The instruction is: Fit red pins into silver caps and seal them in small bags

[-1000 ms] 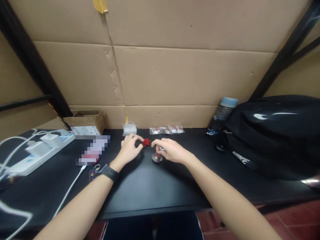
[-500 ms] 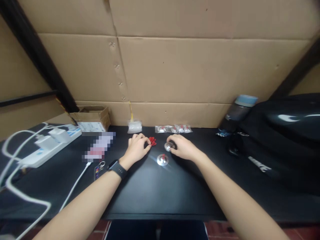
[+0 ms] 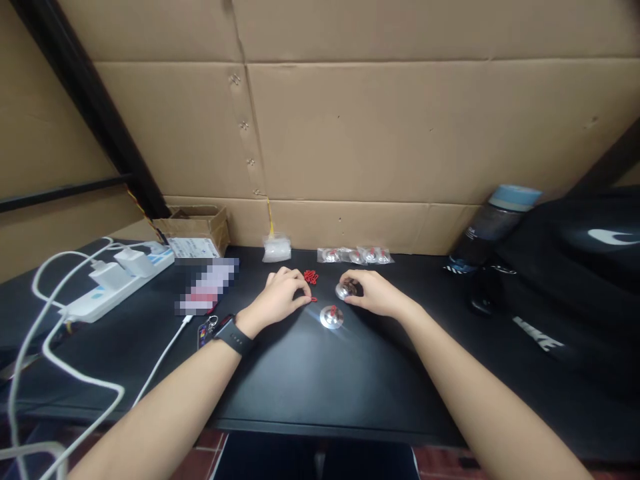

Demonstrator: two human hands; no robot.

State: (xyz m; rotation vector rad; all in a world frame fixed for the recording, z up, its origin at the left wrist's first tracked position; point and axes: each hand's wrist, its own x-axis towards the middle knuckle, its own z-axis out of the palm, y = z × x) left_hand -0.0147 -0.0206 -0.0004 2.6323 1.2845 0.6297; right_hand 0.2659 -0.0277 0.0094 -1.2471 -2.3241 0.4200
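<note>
My left hand (image 3: 283, 297), a dark watch on its wrist, is closed, its thumb and forefinger pinching a small red cord loop (image 3: 315, 299) just above the table. Just beyond those fingertips lies a little pile of red cord loops (image 3: 311, 277). With curled fingers and thumb, my right hand (image 3: 373, 292) grips shiny round metal finger cymbals (image 3: 344, 291) at their rim; how many are there I cannot tell. Between the hands, nearer to me, a finger cymbal (image 3: 331, 318) rests flat, a red loop at its domed centre.
Bagged finger cymbals (image 3: 355, 255) line the back by the cardboard wall, right of a clear plastic packet (image 3: 277, 249). At left are a power strip (image 3: 120, 283) with white cables, a cardboard box (image 3: 197, 230) and a blurred-out item. A bottle (image 3: 493, 223) and black bag (image 3: 575, 280) occupy the right.
My left hand has drawn a single red loop away from the pile, towards me. The right hand keeps its grip on the metal cymbals. The whole view has shifted slightly.
</note>
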